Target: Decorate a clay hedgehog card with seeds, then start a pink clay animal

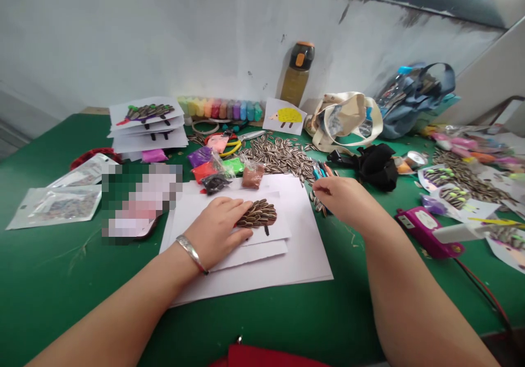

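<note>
My left hand lies flat, fingers stretched, over the left part of a small white sheet. By its fingertips is a hedgehog picture covered in sunflower seeds, with a dark leg; part of it is hidden under the hand. Larger white paper lies below. My right hand is curled, its fingertips turned down beside several pens at the edge of the seed pile. What its fingers hold, if anything, is hidden.
Bagged coloured clay lies beyond the paper. A phone is left, a stack of hedgehog pictures back left. A bottle and cloth bag stand by the wall. A purple glue-gun-like device is right.
</note>
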Demonstrator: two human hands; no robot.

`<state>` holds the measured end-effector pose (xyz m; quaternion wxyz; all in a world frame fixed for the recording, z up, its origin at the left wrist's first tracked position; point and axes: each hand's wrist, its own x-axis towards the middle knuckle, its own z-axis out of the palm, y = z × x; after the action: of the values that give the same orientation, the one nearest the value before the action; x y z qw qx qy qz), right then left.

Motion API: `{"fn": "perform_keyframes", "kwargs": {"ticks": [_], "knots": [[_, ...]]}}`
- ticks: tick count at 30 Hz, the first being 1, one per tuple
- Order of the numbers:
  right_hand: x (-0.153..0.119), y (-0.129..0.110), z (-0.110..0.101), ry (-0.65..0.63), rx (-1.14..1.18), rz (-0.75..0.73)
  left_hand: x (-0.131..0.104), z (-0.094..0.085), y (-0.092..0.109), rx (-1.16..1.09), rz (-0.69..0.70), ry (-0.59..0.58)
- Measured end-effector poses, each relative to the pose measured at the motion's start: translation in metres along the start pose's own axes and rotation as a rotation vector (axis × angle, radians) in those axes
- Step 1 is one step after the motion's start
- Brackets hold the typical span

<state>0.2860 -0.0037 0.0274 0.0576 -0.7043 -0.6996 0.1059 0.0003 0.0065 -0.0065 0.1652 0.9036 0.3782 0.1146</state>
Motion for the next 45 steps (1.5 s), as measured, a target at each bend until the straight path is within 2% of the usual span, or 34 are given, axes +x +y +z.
{"fn": "perform_keyframes", "kwargs": {"ticks": [7, 16, 18, 21, 23, 24, 27, 29, 32, 45], "knots": [[0.010, 0.002, 0.016, -0.112, -0.222, -0.067, 0.000, 0.001, 0.000, 0.015, 0.003, -0.010], [0.009, -0.002, 0.020, -0.142, -0.258, -0.045, 0.002, -0.002, 0.004, 0.028, 0.011, -0.032], [0.009, -0.003, 0.019, -0.117, -0.252, -0.052, 0.001, -0.003, 0.005, 0.034, 0.014, -0.031], [0.006, -0.008, 0.014, 0.036, -0.180, -0.049, 0.002, -0.003, 0.005, 0.039, 0.011, -0.033], [0.001, -0.016, 0.011, 0.135, -0.049, -0.073, 0.002, -0.003, 0.005, 0.037, 0.007, -0.030], [-0.002, -0.021, 0.010, 0.135, 0.038, -0.124, 0.002, -0.002, 0.004, 0.034, 0.007, -0.028], [-0.011, -0.037, 0.014, 0.023, 0.250, -0.295, 0.002, -0.001, 0.003, 0.020, 0.011, -0.025], [-0.015, -0.046, 0.019, -0.063, 0.290, -0.375, 0.001, 0.001, 0.002, 0.010, 0.017, -0.017], [-0.018, -0.054, 0.025, -0.135, 0.286, -0.411, -0.001, 0.002, 0.000, 0.003, 0.025, -0.002], [-0.015, -0.056, 0.037, -0.145, 0.182, -0.426, 0.000, 0.001, 0.001, -0.003, 0.023, -0.019]]}}
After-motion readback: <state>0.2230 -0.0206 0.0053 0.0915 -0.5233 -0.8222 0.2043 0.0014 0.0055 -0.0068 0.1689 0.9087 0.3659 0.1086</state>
